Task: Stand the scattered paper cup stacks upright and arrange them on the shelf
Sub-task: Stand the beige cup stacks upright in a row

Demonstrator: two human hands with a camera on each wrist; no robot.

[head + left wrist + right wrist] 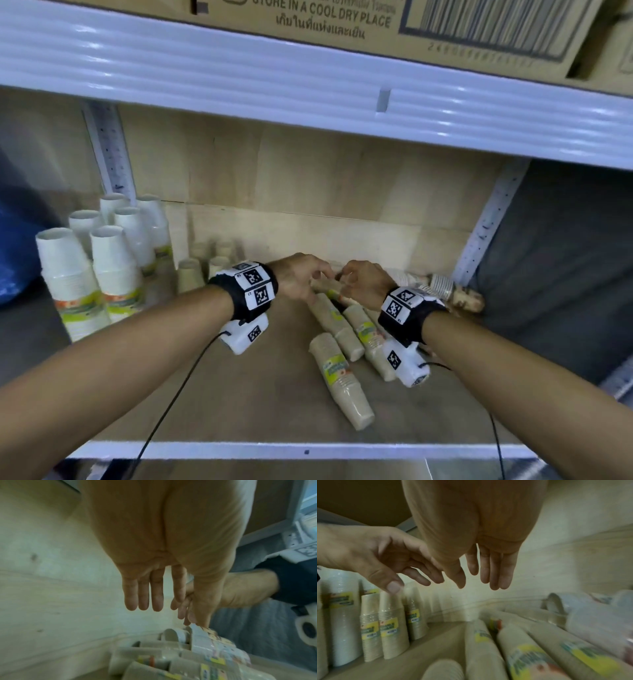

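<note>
Several beige cup stacks (342, 370) in clear wrap lie on their sides on the wooden shelf (257, 394), right of centre. My left hand (301, 279) and right hand (359, 281) hover close together over their far ends. In the left wrist view my left hand (150, 601) hangs with straight fingers and holds nothing, above the lying stacks (188, 655). The right wrist view shows my right hand (488, 577) just as straight and empty over the lying stacks (481, 649). Upright beige stacks (190, 277) stand at the back left.
Tall white cup stacks (65, 274) stand upright at the shelf's far left. Patterned cup stacks (442, 286) lie against the right post (489, 219). The upper shelf edge (308, 85) with a cardboard box (342, 20) hangs low overhead.
</note>
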